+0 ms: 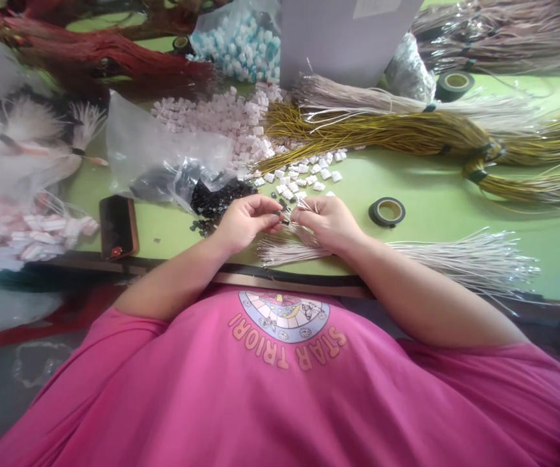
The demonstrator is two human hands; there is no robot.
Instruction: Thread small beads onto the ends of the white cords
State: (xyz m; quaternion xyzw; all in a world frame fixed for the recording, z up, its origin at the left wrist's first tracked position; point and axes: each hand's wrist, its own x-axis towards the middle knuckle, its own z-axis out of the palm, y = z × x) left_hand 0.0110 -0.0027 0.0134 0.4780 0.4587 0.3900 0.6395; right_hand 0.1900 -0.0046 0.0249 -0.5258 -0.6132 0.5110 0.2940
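At the table's near side, my left hand (247, 224) is closed in a pinch, with a small dark piece at its fingertips. My right hand (332, 224) is closed round several white wires, their ends pointing toward the left fingertips. Both hands nearly meet. A bundle of white wires (459, 259) lies under and to the right of my right hand. Left of my left hand is a pile of small black pieces (219, 198), partly spilled from a clear bag (163, 152). White connector housings (304, 178) are scattered just beyond the hands.
A phone (117, 227) lies at left, near bagged white parts (32, 230). A black tape roll (387, 212) rests at right on the green table (435, 194). Yellow wires (406, 133), red wires (100, 48), a grey box (338, 45) and a bag of blue-white parts (238, 42) stand behind.
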